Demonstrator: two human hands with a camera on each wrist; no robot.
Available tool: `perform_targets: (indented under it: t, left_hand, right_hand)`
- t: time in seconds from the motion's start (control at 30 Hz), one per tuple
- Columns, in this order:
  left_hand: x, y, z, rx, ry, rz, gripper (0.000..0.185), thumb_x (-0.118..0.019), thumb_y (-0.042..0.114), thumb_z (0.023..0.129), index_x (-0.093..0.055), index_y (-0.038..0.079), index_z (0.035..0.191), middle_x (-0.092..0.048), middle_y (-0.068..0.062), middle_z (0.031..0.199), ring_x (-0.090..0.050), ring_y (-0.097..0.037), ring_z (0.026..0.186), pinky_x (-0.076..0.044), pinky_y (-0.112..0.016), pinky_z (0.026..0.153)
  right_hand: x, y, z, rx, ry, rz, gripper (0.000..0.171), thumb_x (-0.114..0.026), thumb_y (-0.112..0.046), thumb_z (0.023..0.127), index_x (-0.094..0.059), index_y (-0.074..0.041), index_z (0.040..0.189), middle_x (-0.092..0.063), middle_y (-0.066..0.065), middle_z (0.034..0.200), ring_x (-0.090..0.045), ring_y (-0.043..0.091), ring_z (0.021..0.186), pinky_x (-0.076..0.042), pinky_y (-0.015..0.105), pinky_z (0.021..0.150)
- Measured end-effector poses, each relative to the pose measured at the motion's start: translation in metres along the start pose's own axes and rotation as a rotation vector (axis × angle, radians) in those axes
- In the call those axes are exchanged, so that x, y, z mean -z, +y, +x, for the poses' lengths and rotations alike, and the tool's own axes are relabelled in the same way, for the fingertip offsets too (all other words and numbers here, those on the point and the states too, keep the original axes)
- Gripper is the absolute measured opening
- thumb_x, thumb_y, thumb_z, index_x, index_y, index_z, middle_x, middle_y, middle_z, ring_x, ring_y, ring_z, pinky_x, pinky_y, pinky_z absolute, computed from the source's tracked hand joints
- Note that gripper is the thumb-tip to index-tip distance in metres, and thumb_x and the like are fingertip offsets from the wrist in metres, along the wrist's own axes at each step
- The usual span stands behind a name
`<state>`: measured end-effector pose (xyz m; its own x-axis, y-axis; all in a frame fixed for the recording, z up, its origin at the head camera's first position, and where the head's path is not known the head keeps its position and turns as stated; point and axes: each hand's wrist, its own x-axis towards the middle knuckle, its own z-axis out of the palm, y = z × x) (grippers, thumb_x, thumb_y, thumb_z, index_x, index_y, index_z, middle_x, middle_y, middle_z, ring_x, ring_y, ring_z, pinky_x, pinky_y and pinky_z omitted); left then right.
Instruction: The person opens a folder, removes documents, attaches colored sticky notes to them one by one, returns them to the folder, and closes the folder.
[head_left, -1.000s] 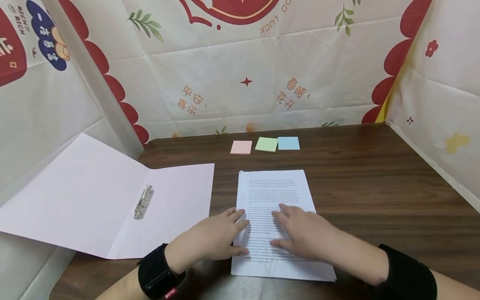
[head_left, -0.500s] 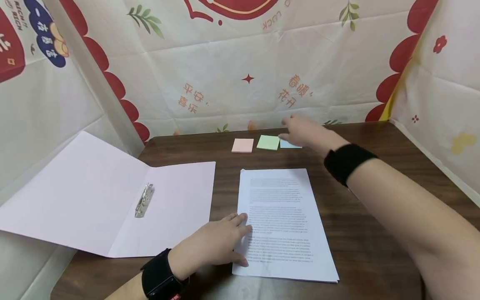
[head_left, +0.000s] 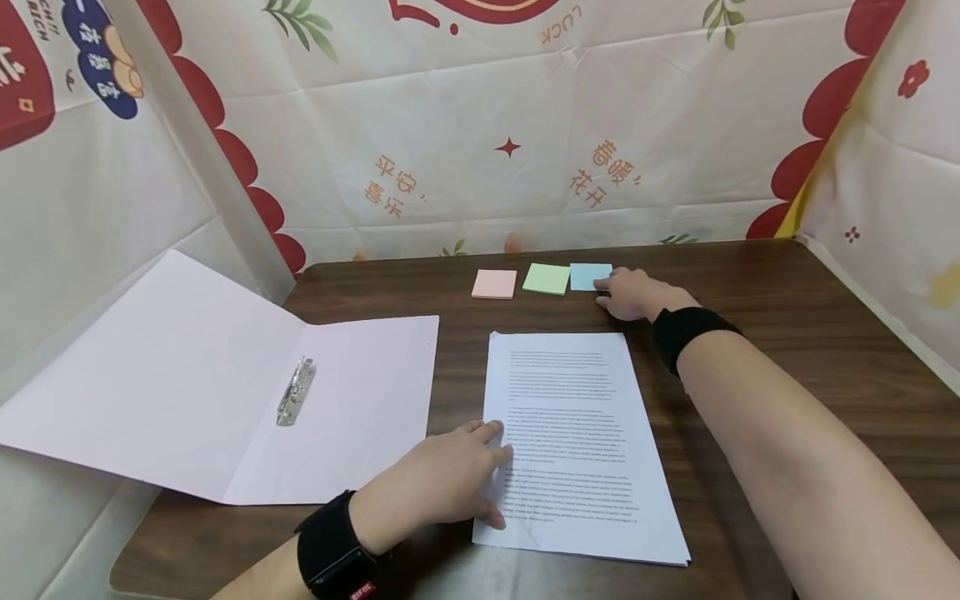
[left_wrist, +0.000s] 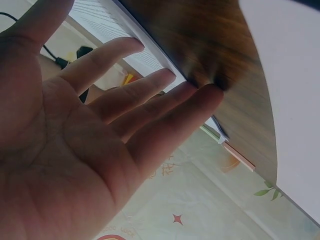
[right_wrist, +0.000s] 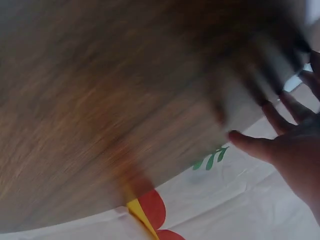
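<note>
Observed: worn items

Head view. Left cuff (head_left: 330, 542), at 7 o'clock: broad, black, overlapping flap. Red tag (head_left: 363, 590) at the cuff's 5 o'clock edge; I note pale lettering, too small to read. Right cuff (head_left: 690, 331), at 3 o'clock: black, matte, snug. Left forearm (head_left: 264, 573) and right forearm (head_left: 780, 442) bare above them.

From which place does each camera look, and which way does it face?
Head: worn on the head, facing forward and down at the paper stack, open folder and cloth; left hand, right hand and arms show.
Left wrist: worn there, looking past the left palm and fingers toward the paper stack and pink pad.
Right wrist: worn there, looking past the right hand at the blurred table and the cloth.
Head and left wrist share the pink pad.
</note>
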<state>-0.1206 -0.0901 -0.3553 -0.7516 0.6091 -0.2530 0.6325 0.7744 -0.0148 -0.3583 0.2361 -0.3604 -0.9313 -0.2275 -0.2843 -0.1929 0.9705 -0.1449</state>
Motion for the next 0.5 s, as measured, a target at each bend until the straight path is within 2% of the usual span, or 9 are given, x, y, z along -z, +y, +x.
perform_targets:
  t: [0.07,0.13,0.2,0.27,0.3,0.4,0.5]
  left_hand:
    - [0.0007,-0.0005,-0.0007,0.000,0.005,0.003,0.081,-0.087,0.063,0.077,-0.067,0.026,0.146,-0.054,-0.007,0.162,-0.055,-0.031,0.148,-0.062,-0.047,0.100]
    - [0.0010,-0.0009,-0.0014,0.001,0.009,0.002,0.081,-0.087,0.064,0.077,-0.067,0.026,0.146,-0.054,-0.007,0.162,-0.056,-0.031,0.148,-0.062,-0.047,0.101]
    - [0.0007,-0.0013,-0.0019,0.001,0.011,0.000,0.080,-0.087,0.063,0.077,-0.067,0.027,0.146,-0.055,-0.007,0.162,-0.056,-0.032,0.147,-0.062,-0.047,0.101]
    - [0.0003,-0.0013,-0.0020,0.001,0.012,-0.006,0.080,-0.088,0.063,0.077,-0.067,0.027,0.145,-0.055,-0.007,0.162,-0.055,-0.032,0.148,-0.061,-0.047,0.101]
    - [0.0000,-0.0013,-0.0020,0.000,0.012,-0.009,0.080,-0.088,0.063,0.077,-0.067,0.027,0.145,-0.055,-0.007,0.162,-0.055,-0.032,0.148,-0.061,-0.047,0.101]
    - [0.0001,-0.0009,-0.0016,-0.001,0.013,-0.019,0.079,-0.088,0.062,0.077,-0.067,0.027,0.145,-0.055,-0.007,0.162,-0.055,-0.032,0.148,-0.061,-0.047,0.101]
    - [0.0006,-0.0004,-0.0016,-0.001,0.012,-0.022,0.079,-0.088,0.062,0.077,-0.067,0.028,0.145,-0.055,-0.007,0.162,-0.054,-0.031,0.148,-0.062,-0.047,0.100]
  right_hand:
    - [-0.0029,0.0024,-0.0011,-0.011,0.046,0.015,0.047,-0.048,-0.027,0.113,-0.054,-0.002,0.152,-0.035,0.036,0.160,-0.032,0.059,0.150,-0.031,0.080,0.117]
    - [-0.0032,0.0041,-0.0016,-0.005,0.100,0.022,0.037,-0.055,-0.027,0.111,-0.066,-0.001,0.134,-0.047,0.031,0.147,-0.045,0.053,0.137,-0.039,0.079,0.108]
    - [-0.0028,0.0053,-0.0020,0.020,0.132,0.024,0.029,-0.062,-0.025,0.108,-0.069,0.002,0.117,-0.056,0.027,0.132,-0.054,0.044,0.120,-0.047,0.069,0.100]
    - [-0.0024,0.0065,-0.0026,0.026,0.126,0.048,0.024,-0.065,-0.021,0.106,-0.067,0.003,0.111,-0.061,0.025,0.122,-0.056,0.038,0.107,-0.051,0.059,0.094]
    - [-0.0023,0.0075,-0.0032,0.025,0.119,0.061,0.024,-0.065,-0.020,0.105,-0.066,0.004,0.112,-0.063,0.026,0.122,-0.057,0.036,0.104,-0.052,0.056,0.091]
    - [-0.0020,0.0099,-0.0042,0.011,0.105,0.109,0.038,-0.067,-0.019,0.104,-0.061,0.008,0.130,-0.063,0.032,0.133,-0.061,0.040,0.111,-0.053,0.054,0.097]
    - [-0.0002,0.0108,-0.0065,0.005,0.096,0.113,0.059,-0.070,-0.022,0.103,-0.050,0.011,0.147,-0.050,0.038,0.150,-0.053,0.051,0.134,-0.047,0.062,0.112]
